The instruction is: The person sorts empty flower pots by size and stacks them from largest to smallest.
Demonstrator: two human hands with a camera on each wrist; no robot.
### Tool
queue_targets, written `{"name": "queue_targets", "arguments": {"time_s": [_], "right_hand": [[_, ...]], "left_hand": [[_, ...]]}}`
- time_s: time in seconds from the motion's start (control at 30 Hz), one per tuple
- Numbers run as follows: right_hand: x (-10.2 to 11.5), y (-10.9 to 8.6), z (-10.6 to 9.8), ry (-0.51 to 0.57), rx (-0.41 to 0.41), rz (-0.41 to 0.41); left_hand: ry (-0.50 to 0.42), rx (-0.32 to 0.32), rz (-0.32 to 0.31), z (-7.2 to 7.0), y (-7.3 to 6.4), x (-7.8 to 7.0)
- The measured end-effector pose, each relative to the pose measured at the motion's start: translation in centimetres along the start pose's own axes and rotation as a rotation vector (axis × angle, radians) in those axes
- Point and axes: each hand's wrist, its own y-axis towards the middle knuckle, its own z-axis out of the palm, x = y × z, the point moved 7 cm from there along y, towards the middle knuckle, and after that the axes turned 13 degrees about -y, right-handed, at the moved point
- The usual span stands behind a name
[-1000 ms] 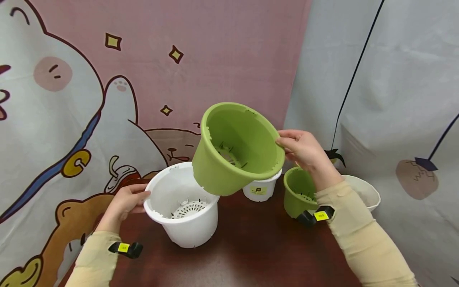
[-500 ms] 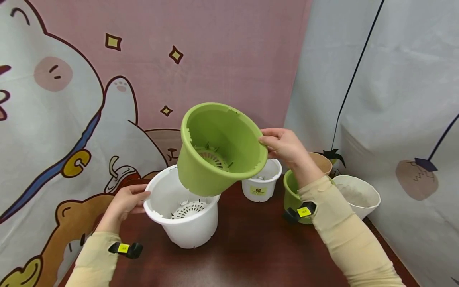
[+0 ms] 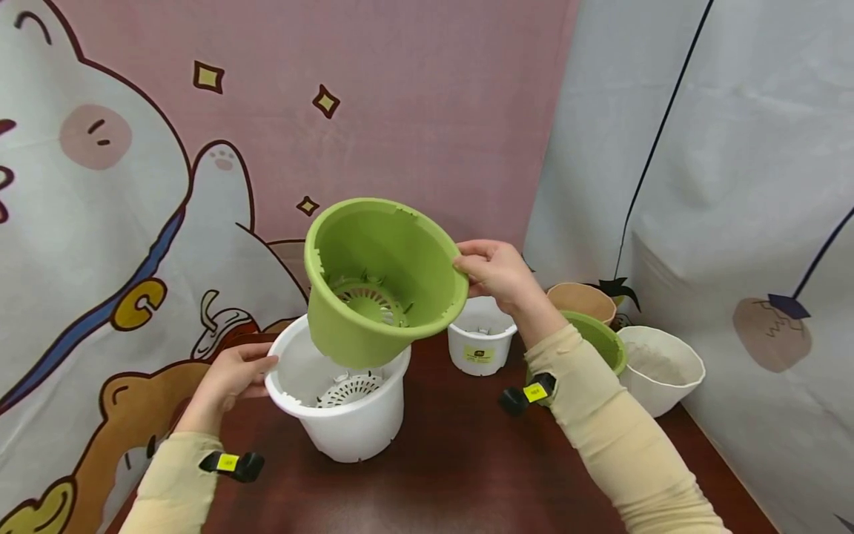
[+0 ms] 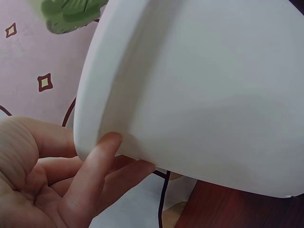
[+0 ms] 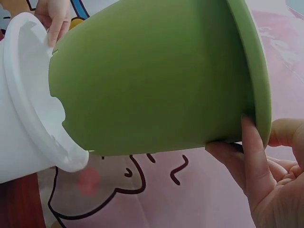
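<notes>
In the head view my right hand (image 3: 497, 273) pinches the rim of a large green plastic flowerpot (image 3: 383, 274), thumb on the rim and fingers beneath. The pot is tilted, mouth toward me, its slotted bottom showing inside. Its base hangs over the mouth of a large white flowerpot (image 3: 353, 430); the right wrist view shows that base at the white rim (image 5: 21, 95). My left hand (image 3: 233, 378) grips the white pot's left rim; in the left wrist view its fingers (image 4: 102, 166) lie under the lip of the white pot (image 4: 204, 95). The white pot stands on the table.
On the dark red table (image 3: 454, 460) stand a small white pot (image 3: 480, 348) with a yellow label, a green pot (image 3: 597, 337) partly behind my right sleeve, a tan pot (image 3: 580, 300) and a cream pot (image 3: 663, 371). Printed cloth (image 3: 427, 111) hangs behind.
My right hand has moved left with the green flowerpot, from right of the white flowerpot to over its mouth. My left hand still holds the white rim in the same place.
</notes>
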Motion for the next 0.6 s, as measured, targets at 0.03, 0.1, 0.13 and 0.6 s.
{"name": "queue_targets", "arguments": {"time_s": [0.03, 0.1, 0.13, 0.6], "right_hand": [[0.0, 0.1, 0.3, -0.002, 0.003, 0.002], [0.0, 0.2, 0.8, -0.004, 0.009, 0.008], [0.0, 0.2, 1.1, -0.008, 0.013, 0.009], [-0.9, 0.9, 4.2, -0.04, 0.029, 0.062]], "left_hand": [[-0.004, -0.002, -0.003, 0.0, 0.0, 0.0], [-0.007, 0.0, -0.004, 0.0, 0.0, 0.0], [-0.007, 0.004, -0.002, 0.0, 0.0, 0.0], [-0.028, 0.012, 0.003, 0.2, -0.2, -0.1]]}}
